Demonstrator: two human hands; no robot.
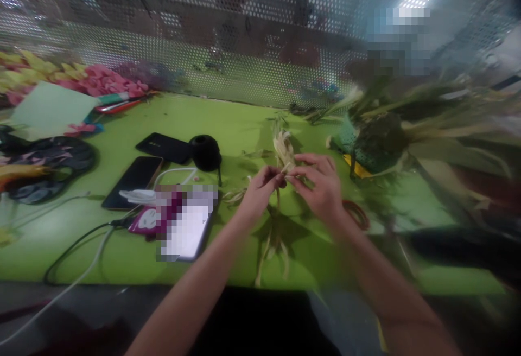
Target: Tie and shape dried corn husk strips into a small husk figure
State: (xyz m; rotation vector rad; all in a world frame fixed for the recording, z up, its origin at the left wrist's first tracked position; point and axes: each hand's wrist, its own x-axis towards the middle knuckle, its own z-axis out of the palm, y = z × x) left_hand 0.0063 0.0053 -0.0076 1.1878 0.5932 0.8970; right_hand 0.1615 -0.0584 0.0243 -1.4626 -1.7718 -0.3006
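Note:
A pale bundle of dry husk [284, 148] stands up from my fingers over the middle of the green table [240, 122]. Thumb and fingers of my left hand [264, 183] pinch the base of the bundle. From the other side, my right hand [319, 183] closes thumb and fingertips on the same spot, its other fingers bent along the bundle. Thin dry strips [277, 250] hang or lie below the hands; which of the two I cannot tell. More husk scraps [235, 197] lie just left of my left hand. The exact grip point is small and blurred.
Left of my hands are a ball of black yarn [205, 153], two dark phones [132, 182], a lit phone [188, 231] and cables [95, 258]. Pink and yellow flowers [101, 80] lie far left. A green basket [376, 141] with long leaves stands right, before a perforated metal panel [252, 68].

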